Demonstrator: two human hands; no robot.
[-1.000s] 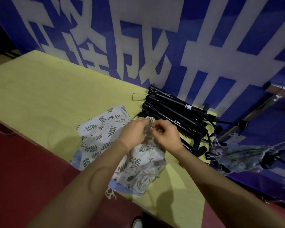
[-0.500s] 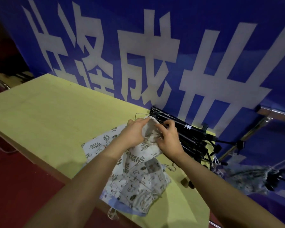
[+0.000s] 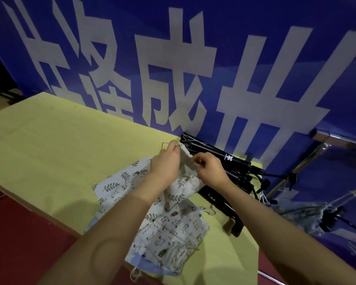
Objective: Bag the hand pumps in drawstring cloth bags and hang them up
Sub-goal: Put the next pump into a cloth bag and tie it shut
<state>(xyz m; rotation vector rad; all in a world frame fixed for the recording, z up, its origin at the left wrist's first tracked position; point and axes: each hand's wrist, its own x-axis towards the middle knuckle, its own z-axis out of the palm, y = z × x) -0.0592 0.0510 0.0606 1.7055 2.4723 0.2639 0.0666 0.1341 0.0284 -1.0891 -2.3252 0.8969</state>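
A pale cloth bag [image 3: 185, 188] printed with leaves hangs lifted off the yellow table [image 3: 60, 153], above a loose pile of similar printed bags [image 3: 167, 233]. My left hand [image 3: 165, 162] pinches one side of its top hem, and my right hand [image 3: 211, 171] pinches the other side, with the mouth stretched between them. Just behind my hands a stack of black hand pumps [image 3: 220, 159] lies along the table's back edge. One more black pump [image 3: 224, 206] lies apart, right of the bag pile.
A blue banner [image 3: 193, 58] with large white characters rises right behind the table. To the right, past the table's end, a filled printed bag [image 3: 308, 214] hangs by cords near a metal rail [image 3: 341, 138]. Dark red floor [image 3: 29, 233] runs along the front.
Both hands have raised the bag's top higher and drawn its mouth wider. The view has tilted up and moved closer to the table.
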